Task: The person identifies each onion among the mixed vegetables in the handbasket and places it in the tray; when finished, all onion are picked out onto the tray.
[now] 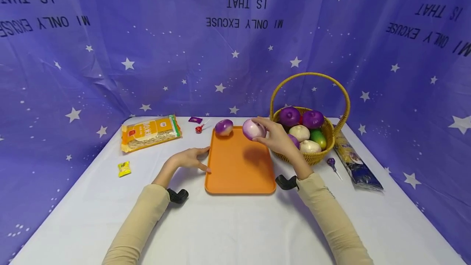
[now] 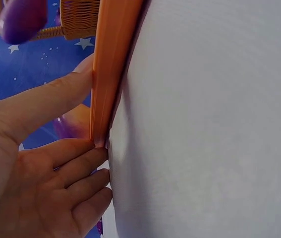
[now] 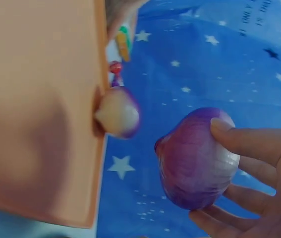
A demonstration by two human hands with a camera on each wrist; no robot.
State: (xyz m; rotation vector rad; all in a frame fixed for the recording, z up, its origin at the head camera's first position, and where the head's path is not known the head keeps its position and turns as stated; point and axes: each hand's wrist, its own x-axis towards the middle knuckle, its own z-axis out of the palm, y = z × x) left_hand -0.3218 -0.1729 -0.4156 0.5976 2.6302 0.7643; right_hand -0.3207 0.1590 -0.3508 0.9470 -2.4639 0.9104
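Onion [image 1: 252, 129] pinched in your right hand [image 1: 278, 137], release low, letting your loosely spread left hand [image 1: 188, 159] steady the tray [image 1: 239, 175]

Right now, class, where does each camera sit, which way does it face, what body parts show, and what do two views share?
Head: on the head, facing forward and down at the orange tray and basket; left hand, right hand and sleeves show.
Left wrist: on that wrist, facing the tray's side; mainly the left hand shows.
Right wrist: on that wrist, facing the held purple-and-white vegetable; the right hand shows, and, blurred at the top, apparently the left.
Shared: both wrist views show the tray.
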